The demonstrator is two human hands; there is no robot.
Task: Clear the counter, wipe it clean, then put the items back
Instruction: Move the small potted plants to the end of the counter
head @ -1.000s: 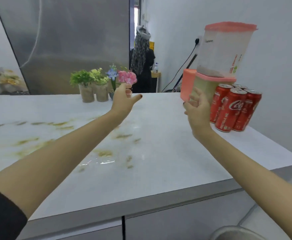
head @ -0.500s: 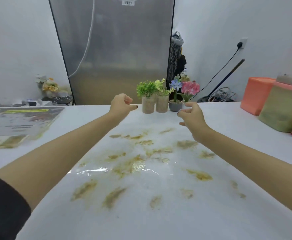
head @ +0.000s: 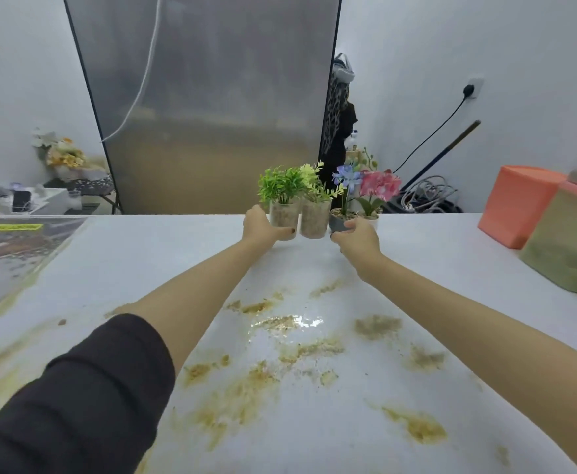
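Observation:
Small potted plants stand in a row at the far edge of the white counter [head: 143, 268]. My left hand [head: 259, 227] grips the clear pot of the dark green plant [head: 282, 200], thumb across its front. Beside it stands a lighter green plant [head: 316, 213] in a clear pot. My right hand [head: 357, 239] holds the grey pot of the blue flower [head: 340, 222]. Just behind it is a pink flower [head: 379, 186] in a white pot. Yellow-brown smears [head: 297, 350] cover the middle of the counter.
An orange box [head: 516, 203] and a greenish container with a pink lid [head: 567, 251] stand at the right edge. A printed sheet [head: 10, 254] lies at the left. A steel fridge [head: 208, 107] rises behind the counter.
Both hands have reached forward from mid-air to the row of pots and taken hold: the left on the dark green plant's pot, the right on the blue flower's pot.

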